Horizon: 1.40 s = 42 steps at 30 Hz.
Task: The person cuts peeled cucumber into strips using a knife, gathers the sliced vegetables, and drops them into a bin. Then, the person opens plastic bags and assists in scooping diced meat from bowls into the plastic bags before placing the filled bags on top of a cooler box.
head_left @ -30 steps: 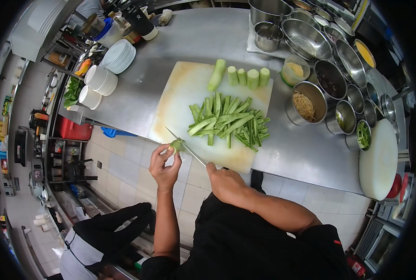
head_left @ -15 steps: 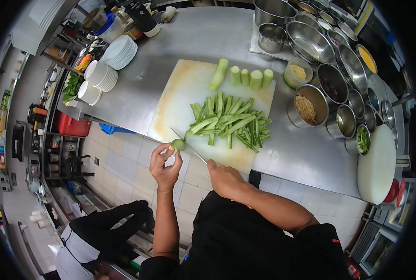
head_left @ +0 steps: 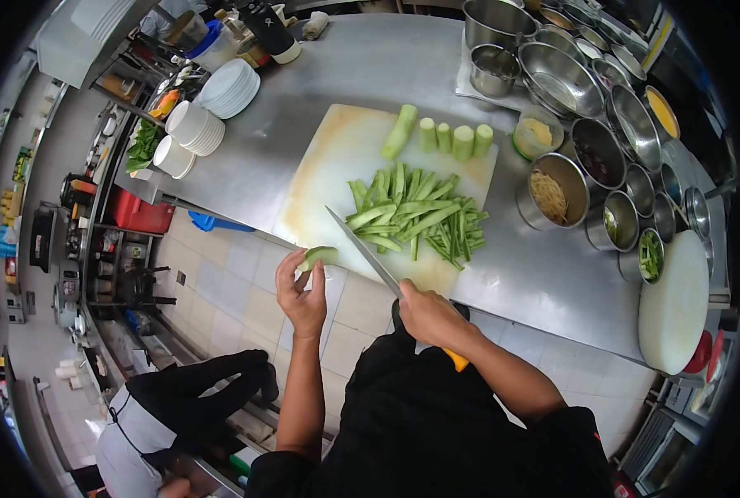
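My left hand [head_left: 301,292] is closed on a curved piece of pale green vegetable [head_left: 318,257], like peeled cucumber or gourd, just off the cutting board's near edge. In my right hand [head_left: 428,314] is a kitchen knife [head_left: 363,251], its blade slanting up and left over the board, apart from the held piece. A pile of cut green strips [head_left: 420,209] covers the middle of the white cutting board [head_left: 324,178]. Behind it, several short peeled chunks [head_left: 462,143] stand upright beside a longer peeled length [head_left: 399,131], which lies down.
Metal bowls and pots crowd the right side, one with pale shreds [head_left: 548,197]. A round white board [head_left: 675,303] leans at the counter's right end. Stacked white plates [head_left: 230,89] and bowls [head_left: 196,129] stand left. Another person [head_left: 150,423] is at lower left.
The knife has come away from the held piece, moving right and over the board. My left hand has turned the piece, which now shows a curved, cut shape.
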Available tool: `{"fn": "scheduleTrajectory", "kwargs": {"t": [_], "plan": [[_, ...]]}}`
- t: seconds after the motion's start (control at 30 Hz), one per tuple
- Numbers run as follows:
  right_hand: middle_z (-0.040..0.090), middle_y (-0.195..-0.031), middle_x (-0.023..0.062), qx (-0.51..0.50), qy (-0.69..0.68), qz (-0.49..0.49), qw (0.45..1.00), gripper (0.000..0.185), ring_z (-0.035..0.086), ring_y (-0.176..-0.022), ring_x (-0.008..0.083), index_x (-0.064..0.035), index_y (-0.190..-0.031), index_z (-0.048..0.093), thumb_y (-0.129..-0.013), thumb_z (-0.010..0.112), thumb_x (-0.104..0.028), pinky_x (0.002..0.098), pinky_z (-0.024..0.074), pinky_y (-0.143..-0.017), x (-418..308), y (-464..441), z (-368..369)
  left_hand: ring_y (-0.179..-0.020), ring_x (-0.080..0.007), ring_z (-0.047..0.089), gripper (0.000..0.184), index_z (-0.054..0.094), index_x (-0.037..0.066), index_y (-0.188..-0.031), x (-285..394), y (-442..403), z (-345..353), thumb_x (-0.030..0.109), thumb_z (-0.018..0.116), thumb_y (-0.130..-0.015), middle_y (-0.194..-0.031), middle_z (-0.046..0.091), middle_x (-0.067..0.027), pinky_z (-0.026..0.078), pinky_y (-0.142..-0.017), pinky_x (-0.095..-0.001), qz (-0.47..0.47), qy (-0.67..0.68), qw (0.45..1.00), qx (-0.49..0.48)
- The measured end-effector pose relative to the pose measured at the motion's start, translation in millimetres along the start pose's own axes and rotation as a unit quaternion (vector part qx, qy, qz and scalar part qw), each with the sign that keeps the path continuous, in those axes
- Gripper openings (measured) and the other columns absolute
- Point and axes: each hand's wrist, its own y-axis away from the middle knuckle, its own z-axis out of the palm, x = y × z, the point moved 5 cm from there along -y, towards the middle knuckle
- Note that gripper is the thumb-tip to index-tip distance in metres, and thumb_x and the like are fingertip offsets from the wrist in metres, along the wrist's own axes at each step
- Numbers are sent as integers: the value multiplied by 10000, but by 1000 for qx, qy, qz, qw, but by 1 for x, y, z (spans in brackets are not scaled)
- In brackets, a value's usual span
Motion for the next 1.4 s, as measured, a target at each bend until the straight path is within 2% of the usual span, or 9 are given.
{"fn": "scheduleTrajectory", "kwargs": {"t": [0.07,0.13,0.27,0.47,0.6,0.73,0.8,0.93,1.4], "plan": [[619,-834,321,10,-3,-29,1000,199,607,-786,486,44,-1049,437,-909,422,-96,553,461,-739,3,5,4,-1121,-236,563,387,499,-8,-1171,-5,-1,0,-118,631,-824,-1213,522,-157,562,-884,-329,-6,12,1000,15],[610,-789,312,17,-8,-43,999,255,590,-781,497,28,-1086,410,-949,442,-185,555,446,-736,6,10,7,-1109,-236,571,388,482,-20,-1179,-7,-3,0,-111,628,-832,-1201,535,-160,569,-869,-331,4,44,998,34],[609,-768,307,28,-2,-57,998,247,593,-750,492,31,-1076,414,-951,441,-181,553,454,-721,6,13,14,-1107,-238,575,359,498,-33,-1152,-10,-13,0,-108,636,-830,-1199,535,-159,570,-862,-323,-1,74,995,71],[612,-697,294,47,62,-76,994,184,623,-677,456,33,-1014,432,-918,440,-124,558,479,-631,-9,18,10,-1049,-207,619,313,587,-6,-1113,-16,-28,1,-38,693,-821,-1179,609,-176,578,-834,-304,17,-33,999,37],[609,-697,288,73,74,-79,991,233,618,-653,462,7,-1092,439,-897,469,-117,552,486,-615,-20,27,0,-1038,-213,626,264,630,-37,-1080,-14,-32,-1,-55,683,-822,-1166,608,-188,578,-826,-294,89,-59,994,37],[600,-703,277,104,132,-84,982,395,622,-624,439,-16,-1249,430,-871,508,-103,520,506,-585,-35,38,-10,-1016,-209,636,247,641,-52,-1063,-16,-35,-2,-69,678,-819,-1171,603,-193,578,-825,-288,103,-74,991,38],[593,-711,275,114,151,-95,977,440,626,-617,424,-23,-1288,421,-865,516,-99,504,511,-571,-38,43,-11,-947,-243,664,230,688,-1,-990,-17,-37,-3,-25,743,-768,-1067,672,-162,540,-779,-299,74,-41,994,75],[571,-722,245,127,206,-110,964,545,632,-593,380,-40,-1368,394,-846,541,-98,464,520,-527,-44,52,-16,-1005,-203,641,241,649,-51,-1051,-24,-38,-2,-82,676,-814,-1170,598,-181,572,-833,-282,82,-38,995,35],[546,-757,232,119,238,-111,957,599,628,-609,372,-34,-1383,365,-812,543,-65,461,520,-511,-43,61,-22,-1007,-208,642,219,642,-58,-1013,-27,-40,-3,-101,668,-800,-1146,597,-174,571,-846,-284,85,-40,995,27]]}}
